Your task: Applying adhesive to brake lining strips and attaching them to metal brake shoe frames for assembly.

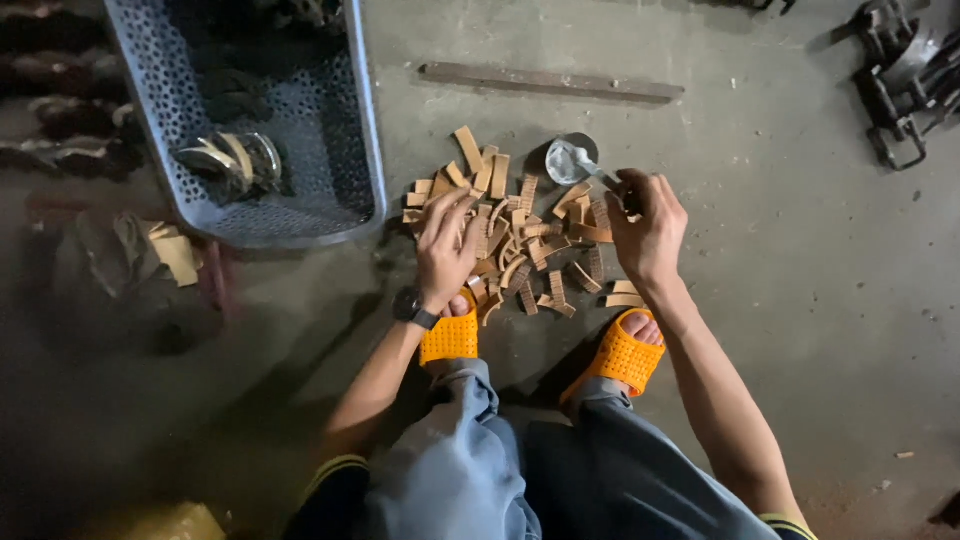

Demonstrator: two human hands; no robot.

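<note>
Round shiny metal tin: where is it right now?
Head view: the round shiny metal tin sits on the grey concrete floor, at the tan strip pile's far edge, beside the right hand.

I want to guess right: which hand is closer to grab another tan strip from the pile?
Probably the left hand. Its fingers already rest on the pile of tan strips on the floor. The right hand is at the pile's edge, curled around something small next to the metal scoop.
</note>
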